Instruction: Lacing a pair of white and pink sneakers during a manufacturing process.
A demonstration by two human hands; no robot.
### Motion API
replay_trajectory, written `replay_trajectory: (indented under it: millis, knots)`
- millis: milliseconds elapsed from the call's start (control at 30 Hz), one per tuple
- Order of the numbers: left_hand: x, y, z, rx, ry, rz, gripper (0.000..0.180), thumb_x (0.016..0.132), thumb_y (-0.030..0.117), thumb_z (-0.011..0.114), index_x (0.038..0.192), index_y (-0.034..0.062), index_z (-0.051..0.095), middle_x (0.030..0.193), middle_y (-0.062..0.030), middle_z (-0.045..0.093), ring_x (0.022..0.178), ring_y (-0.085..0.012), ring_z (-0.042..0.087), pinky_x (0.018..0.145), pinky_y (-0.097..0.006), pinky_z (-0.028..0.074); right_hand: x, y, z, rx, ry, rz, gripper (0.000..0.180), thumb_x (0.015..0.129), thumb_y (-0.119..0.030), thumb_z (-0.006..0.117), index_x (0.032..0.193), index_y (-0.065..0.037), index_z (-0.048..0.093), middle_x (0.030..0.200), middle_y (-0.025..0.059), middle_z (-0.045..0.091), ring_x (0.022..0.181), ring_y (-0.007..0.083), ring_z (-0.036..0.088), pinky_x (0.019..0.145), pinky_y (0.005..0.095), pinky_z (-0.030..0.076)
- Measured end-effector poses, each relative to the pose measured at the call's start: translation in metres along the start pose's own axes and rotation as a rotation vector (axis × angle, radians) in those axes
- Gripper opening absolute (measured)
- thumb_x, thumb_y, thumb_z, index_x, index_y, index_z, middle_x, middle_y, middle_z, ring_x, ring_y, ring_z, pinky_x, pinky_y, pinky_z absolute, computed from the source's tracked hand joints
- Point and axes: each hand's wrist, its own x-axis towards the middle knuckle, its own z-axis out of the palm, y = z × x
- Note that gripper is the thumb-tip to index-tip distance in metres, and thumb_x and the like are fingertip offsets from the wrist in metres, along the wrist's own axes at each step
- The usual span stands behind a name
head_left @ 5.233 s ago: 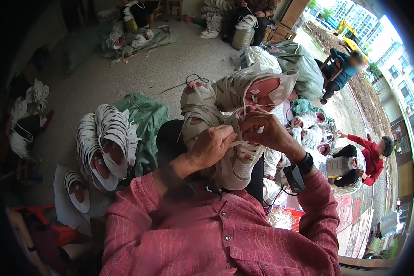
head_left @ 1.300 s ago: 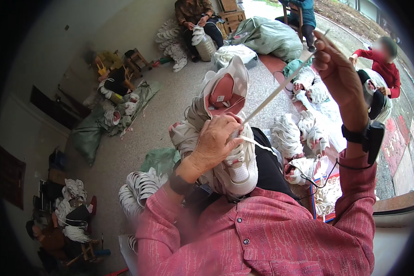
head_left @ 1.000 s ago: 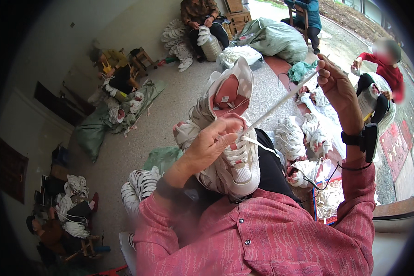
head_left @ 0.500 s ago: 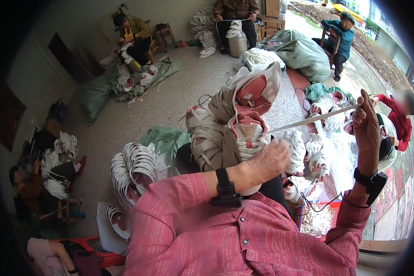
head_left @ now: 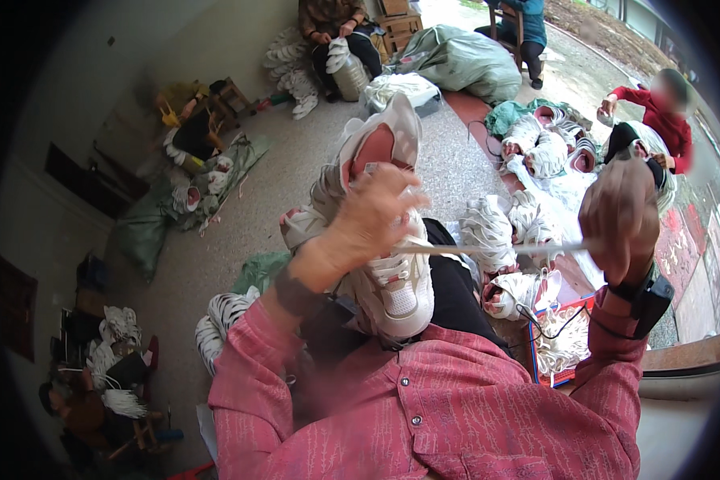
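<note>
On my lap a white and beige sneaker (head_left: 396, 300) lies with its toe toward me. Just beyond it, other shoes with a pink-lined opening (head_left: 374, 152) are bunched together. My left hand (head_left: 368, 208) is over the sneaker's throat with bent, slightly blurred fingers; whatever they pinch is hidden. From the sneaker a flat pale shoelace (head_left: 496, 250) runs taut to the right. My right hand (head_left: 622, 220) is closed on its far end, raised well clear of the shoe and blurred. Dark bands with small boxes sit on my wrists.
A red basket of white laces (head_left: 560, 340) stands right of my lap. Several white shoes (head_left: 488, 232) lie beyond it on plastic; more shoes (head_left: 216, 324) stand at left. A green sack (head_left: 464, 64) rests farther off. A person in red (head_left: 668, 120) and other people sit around.
My left hand has moved left and up over the sneaker's throat. My right hand has come down, and the lace now runs nearly level. The view has shifted.
</note>
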Motion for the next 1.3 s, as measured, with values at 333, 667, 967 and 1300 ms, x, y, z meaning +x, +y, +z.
replay_trajectory:
  millis: [333,667,967,1300]
  knots:
    - [-0.004,0.008,0.024,-0.124,-0.208,-0.059,0.012,0.088,0.016,0.067,0.09,0.0075,0.06,0.1,-0.0056,0.061,0.098,-0.0231,0.057,0.09,-0.039,0.043,-0.044,0.033,-0.027,-0.056,0.642,0.103,0.037,0.102,-0.011,0.052,0.135,0.006,0.05,0.094,0.0081,0.066,0.072,0.0145,0.065,0.069,0.0281,0.055]
    - [-0.037,-0.011,-0.016,-1.575,0.16,-0.772,0.024,0.099,0.017,0.063,0.119,0.005,0.056,0.085,-0.0023,0.062,0.082,-0.0115,0.062,0.083,-0.027,0.05,-0.063,0.075,-0.082,-0.057,1.073,0.256,0.037,0.1,-0.014,0.059,0.134,-0.003,0.054,0.115,0.0048,0.069,0.08,0.0073,0.062,0.066,0.0205,0.051]
    - [-0.02,-0.001,-0.018,-1.746,0.299,-0.672,0.027,0.097,0.012,0.065,0.122,0.0052,0.059,0.1,-0.0063,0.069,0.089,-0.0136,0.066,0.084,-0.028,0.054,-0.008,0.007,-0.015,-0.506,0.727,-0.159,0.035,0.108,-0.019,0.04,0.132,0.001,0.056,0.122,0.0221,0.066,0.063,0.0072,0.052,0.057,0.0215,0.045]
    - [-0.086,-0.035,-0.087,-1.633,0.672,-0.401,0.027,0.097,0.011,0.063,0.124,0.0065,0.063,0.102,-0.0081,0.07,0.096,-0.017,0.067,0.09,-0.031,0.053,-0.048,0.024,-0.065,-0.192,0.943,0.043,0.03,0.104,-0.008,0.047,0.131,0.006,0.05,0.095,0.006,0.059,0.075,0.0102,0.057,0.065,0.0234,0.05]
